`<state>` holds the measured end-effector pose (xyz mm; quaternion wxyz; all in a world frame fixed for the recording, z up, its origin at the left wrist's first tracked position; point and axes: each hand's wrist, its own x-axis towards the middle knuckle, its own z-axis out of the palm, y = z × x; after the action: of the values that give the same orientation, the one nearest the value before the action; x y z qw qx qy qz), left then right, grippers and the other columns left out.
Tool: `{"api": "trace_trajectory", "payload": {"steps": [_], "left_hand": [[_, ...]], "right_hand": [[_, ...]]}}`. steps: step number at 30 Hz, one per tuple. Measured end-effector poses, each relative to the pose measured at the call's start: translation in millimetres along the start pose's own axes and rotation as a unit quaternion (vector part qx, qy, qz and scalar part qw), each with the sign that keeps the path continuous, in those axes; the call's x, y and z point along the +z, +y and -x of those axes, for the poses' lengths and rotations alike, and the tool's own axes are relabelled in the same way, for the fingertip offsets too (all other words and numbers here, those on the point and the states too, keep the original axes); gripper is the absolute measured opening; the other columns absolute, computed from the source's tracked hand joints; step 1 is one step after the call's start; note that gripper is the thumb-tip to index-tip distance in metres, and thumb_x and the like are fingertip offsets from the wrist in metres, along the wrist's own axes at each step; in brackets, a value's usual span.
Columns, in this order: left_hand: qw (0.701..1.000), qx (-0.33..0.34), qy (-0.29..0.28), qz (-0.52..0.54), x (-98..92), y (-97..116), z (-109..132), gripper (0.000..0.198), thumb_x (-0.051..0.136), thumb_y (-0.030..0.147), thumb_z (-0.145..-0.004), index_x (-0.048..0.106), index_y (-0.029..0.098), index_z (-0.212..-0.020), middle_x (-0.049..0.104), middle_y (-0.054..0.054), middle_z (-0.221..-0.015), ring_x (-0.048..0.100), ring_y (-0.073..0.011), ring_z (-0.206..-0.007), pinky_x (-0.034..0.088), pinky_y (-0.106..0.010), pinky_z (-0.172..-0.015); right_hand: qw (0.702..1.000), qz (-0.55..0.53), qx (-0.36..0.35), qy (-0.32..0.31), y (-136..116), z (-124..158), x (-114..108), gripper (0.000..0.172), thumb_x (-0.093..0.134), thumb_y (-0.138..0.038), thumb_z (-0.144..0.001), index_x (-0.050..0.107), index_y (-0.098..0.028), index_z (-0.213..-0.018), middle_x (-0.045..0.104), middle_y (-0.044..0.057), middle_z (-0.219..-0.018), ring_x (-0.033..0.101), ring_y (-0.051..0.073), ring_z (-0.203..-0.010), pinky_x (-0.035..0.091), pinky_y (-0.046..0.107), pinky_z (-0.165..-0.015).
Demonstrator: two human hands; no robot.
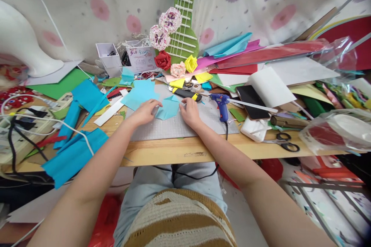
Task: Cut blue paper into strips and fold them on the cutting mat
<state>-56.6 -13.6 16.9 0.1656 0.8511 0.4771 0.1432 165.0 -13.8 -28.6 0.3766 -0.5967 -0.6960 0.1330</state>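
Light-blue folded paper (167, 110) lies mid-way on the grey cutting mat (174, 129), pinned at either edge by the left hand (145, 112) and right hand (189, 112), both hands loosely flat and gripping nothing, probably to keep its creases from springing up.

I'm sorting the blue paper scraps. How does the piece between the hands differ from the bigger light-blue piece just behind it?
The small piece is touched by the left hand and right hand; the bigger piece lies behind their fingers. The small piece looks folded and creased; the bigger piece lies flat with a jagged outline. Both are light-blue paper.
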Motion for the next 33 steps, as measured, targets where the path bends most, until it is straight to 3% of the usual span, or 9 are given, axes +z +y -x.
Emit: {"api": "trace_trajectory", "payload": {"steps": [3,8,10,15,20,22,25,29,33], "left_hand": [[0.999,-0.002,0.028,-0.015,0.2,-1,-14,0.047,0.044,0.003,-0.063,0.057,0.023,-0.104,0.057,-0.005,-0.115,0.050,-0.0223,-0.112,0.038,-0.037,-0.097],[0.974,-0.181,0.100,0.097,4.8,1,-60,0.029,0.048,0.011,-0.072,0.057,0.017,-0.099,0.062,-0.006,-0.103,0.059,-0.0165,-0.089,0.046,-0.030,-0.082],[0.966,-0.211,0.103,0.108,7.8,5,-79,0.021,0.053,0.015,-0.072,0.058,0.016,-0.093,0.064,-0.005,-0.099,0.059,-0.0159,-0.089,0.045,-0.029,-0.082],[0.964,-0.257,0.046,0.057,12.6,17,-106,0.027,0.070,0.022,-0.060,0.058,0.017,-0.084,0.066,-0.005,-0.094,0.060,-0.0195,-0.091,0.045,-0.028,-0.079],[0.960,-0.279,-0.036,0.010,11.3,29,-111,0.025,0.073,0.016,-0.052,0.058,0.020,-0.071,0.064,-0.003,-0.073,0.062,-0.0223,-0.080,0.046,-0.030,-0.071],[0.957,-0.286,-0.039,0.031,11.3,31,-110,0.023,0.072,0.016,-0.053,0.058,0.020,-0.071,0.062,-0.002,-0.068,0.062,-0.0217,-0.076,0.046,-0.030,-0.068],[0.946,-0.303,0.035,0.109,12.0,27,-103,0.031,0.066,0.015,-0.058,0.056,0.020,-0.086,0.062,-0.002,-0.074,0.061,-0.0202,-0.075,0.046,-0.030,-0.065],[0.901,-0.333,0.163,0.225,13.7,18,-87,0.038,0.058,0.014,-0.064,0.047,0.020,-0.100,0.060,-0.005,-0.088,0.060,-0.0194,-0.076,0.048,-0.031,-0.061],[0.869,-0.361,0.214,0.262,19.5,11,-67,0.036,0.055,0.016,-0.067,0.040,0.020,-0.100,0.055,-0.008,-0.098,0.059,-0.0200,-0.080,0.050,-0.032,-0.059]], "right_hand": [[0.999,-0.027,0.031,0.002,4,-3,-3,0.021,0.044,-0.016,-0.075,0.048,-0.018,-0.095,0.056,0.011,-0.099,0.051,0.022,-0.090,0.041,0.039,-0.086],[0.997,-0.052,0.048,-0.005,4,-4,-7,0.029,0.040,-0.008,-0.066,0.047,-0.017,-0.093,0.056,0.010,-0.096,0.052,0.020,-0.090,0.041,0.036,-0.086],[0.997,-0.059,0.052,-0.003,3,-4,-9,0.030,0.040,-0.008,-0.065,0.046,-0.017,-0.093,0.055,0.010,-0.096,0.052,0.021,-0.090,0.042,0.036,-0.085],[0.996,-0.063,0.067,0.008,5,-4,-10,0.027,0.040,-0.012,-0.065,0.046,-0.017,-0.092,0.055,0.010,-0.095,0.052,0.021,-0.089,0.043,0.036,-0.081],[0.995,-0.071,0.063,0.017,7,-4,-9,0.026,0.042,-0.014,-0.065,0.046,-0.019,-0.091,0.055,0.009,-0.094,0.052,0.022,-0.089,0.044,0.038,-0.079],[0.995,-0.079,0.062,0.028,6,-4,-9,0.026,0.042,-0.014,-0.065,0.046,-0.019,-0.090,0.055,0.009,-0.093,0.052,0.022,-0.087,0.044,0.038,-0.079],[0.994,-0.090,0.049,0.042,5,-4,-11,0.027,0.040,-0.013,-0.064,0.047,-0.019,-0.090,0.056,0.008,-0.093,0.053,0.020,-0.084,0.044,0.037,-0.077],[0.996,-0.081,-0.005,0.026,2,-3,-14,0.026,0.037,-0.009,-0.065,0.051,-0.020,-0.083,0.056,0.006,-0.090,0.052,0.019,-0.084,0.044,0.035,-0.078],[0.996,-0.055,-0.063,-0.034,-1,-1,-15,0.029,0.036,-0.004,-0.065,0.056,-0.020,-0.076,0.057,0.006,-0.088,0.051,0.019,-0.089,0.043,0.035,-0.083]]}}
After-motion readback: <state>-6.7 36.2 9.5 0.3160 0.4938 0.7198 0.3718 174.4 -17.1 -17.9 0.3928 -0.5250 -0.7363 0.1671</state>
